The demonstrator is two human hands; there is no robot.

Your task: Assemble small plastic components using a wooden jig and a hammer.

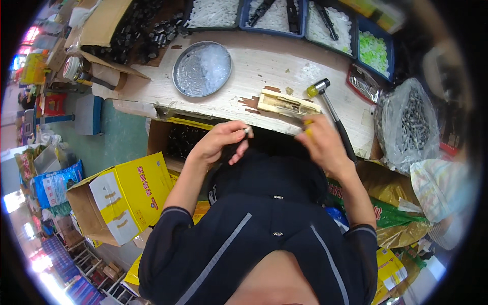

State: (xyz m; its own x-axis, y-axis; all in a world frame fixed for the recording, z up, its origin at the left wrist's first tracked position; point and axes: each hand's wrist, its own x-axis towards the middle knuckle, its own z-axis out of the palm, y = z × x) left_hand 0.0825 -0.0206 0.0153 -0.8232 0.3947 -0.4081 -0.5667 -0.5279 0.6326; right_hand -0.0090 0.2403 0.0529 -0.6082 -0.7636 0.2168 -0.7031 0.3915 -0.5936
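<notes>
My left hand (223, 141) is closed in front of the table's near edge. Its thumb and fingers pinch a small part, white at the tip and dark below, mostly hidden. To the right, my right hand (324, 145) is wrapped round a yellow-handled tool (308, 128). A thin metal shaft seems to run from it toward the block; its exact kind is unclear. Just beyond that hand, a cream block with a slot (288, 103) lies along the table edge. Beside the block rests a hammer (333, 109) with a yellow and black head and a dark grip.
A round metal dish (202, 69) holds clear-white bits. Behind stand bins of white pieces (213, 12) and a bin of green pieces (373, 51). At right are a red tray (362, 84) and a bag of metal parts (409, 124). A yellow carton (134, 195) stands at left.
</notes>
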